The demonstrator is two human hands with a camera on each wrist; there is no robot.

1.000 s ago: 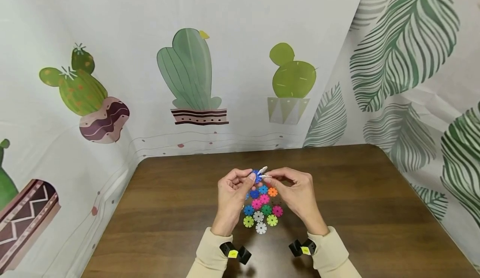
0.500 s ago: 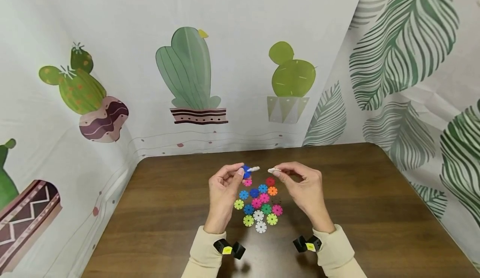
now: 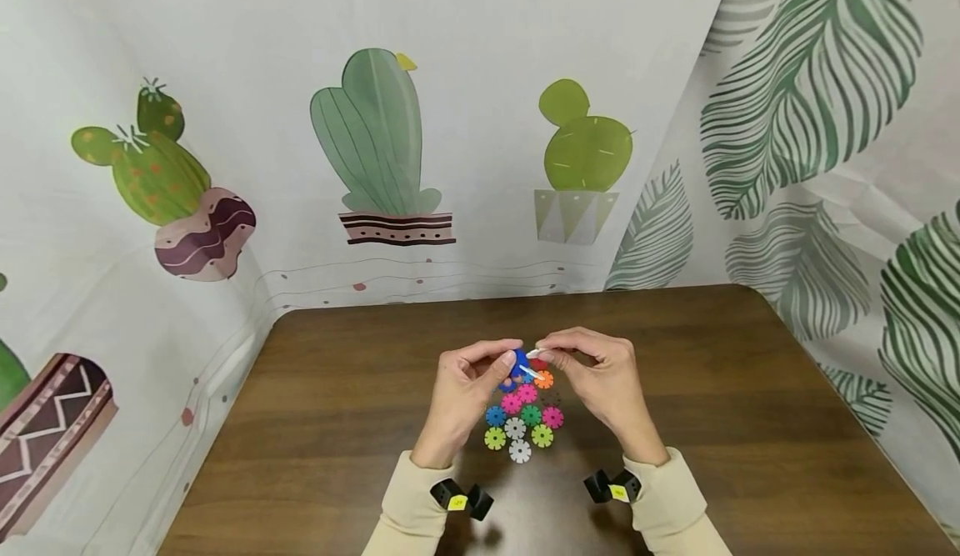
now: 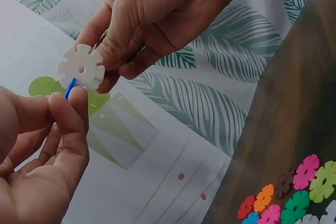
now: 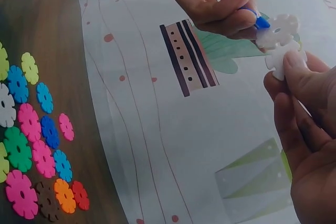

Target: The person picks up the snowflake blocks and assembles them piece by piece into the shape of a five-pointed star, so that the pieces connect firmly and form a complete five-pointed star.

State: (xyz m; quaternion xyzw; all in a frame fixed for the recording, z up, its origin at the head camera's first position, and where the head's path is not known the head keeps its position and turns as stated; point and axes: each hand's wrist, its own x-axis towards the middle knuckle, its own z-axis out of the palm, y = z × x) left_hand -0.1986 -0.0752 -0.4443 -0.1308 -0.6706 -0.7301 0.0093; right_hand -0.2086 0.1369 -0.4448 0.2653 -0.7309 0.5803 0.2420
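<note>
My left hand (image 3: 467, 383) pinches a blue notched plastic disc (image 3: 519, 362) between thumb and fingers, above the table. A white notched disc (image 5: 283, 29) is slotted into the blue one and sticks out toward the right. My right hand (image 3: 604, 374) pinches a second white disc (image 5: 276, 62) by its edge. In the right wrist view this disc overlaps the first white one. Seen from the left wrist, the blue disc (image 4: 70, 88) is edge-on, its tip at the white disc's rim. Fingers hide part of each disc.
Below the hands, several loose notched discs lie flat on the brown wooden table (image 3: 337, 423), among them a green disc (image 3: 531, 415), an orange disc (image 5: 65, 196) and a white disc (image 3: 520, 451). A cactus-print cloth (image 3: 480, 122) hangs behind the table.
The hands first drew apart, separating the right hand's white disc from the left hand's pieces, then came together again. The blue disc with its joined white disc has turned, the white one now pointing lower right.
</note>
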